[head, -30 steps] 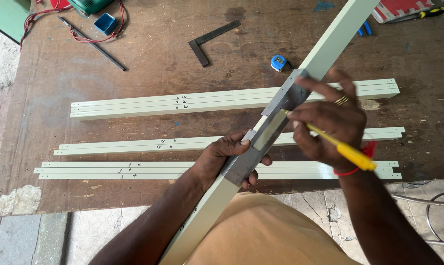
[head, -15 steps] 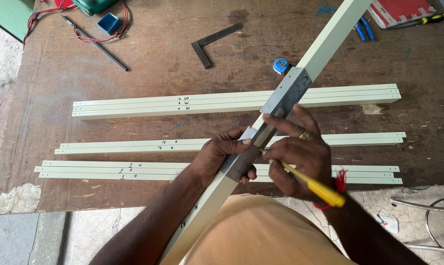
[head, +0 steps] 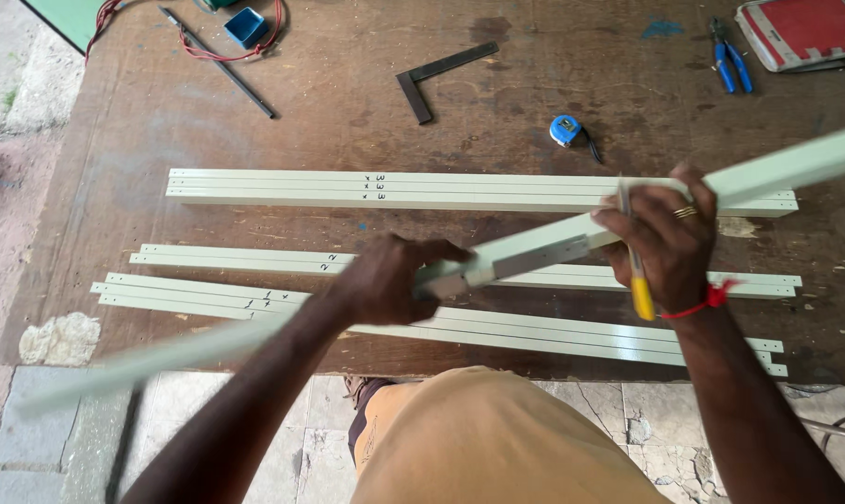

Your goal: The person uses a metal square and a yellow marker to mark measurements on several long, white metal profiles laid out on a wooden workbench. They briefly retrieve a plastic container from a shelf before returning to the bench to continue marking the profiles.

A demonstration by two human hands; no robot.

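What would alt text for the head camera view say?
Two hands hold a long pale green bar over a wooden table: left hand mid-bar, right hand also gripping a yellow-handled tool. Similar bars lie below.

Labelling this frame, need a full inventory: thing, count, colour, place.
held profile: 1, pale green, gripped by both hands above the table
flat profiles: several in three groups, pale green, on the table
try square: 1, dark metal, table top centre
tape measure: 1, blue, right of the square
pliers: 1, blue handles, top right
case: 1, red, top right corner
cable: 1, red, top left
table: 1, brown wood
left hand: on held profile
right hand: on held profile, also holding yellow-handled tool
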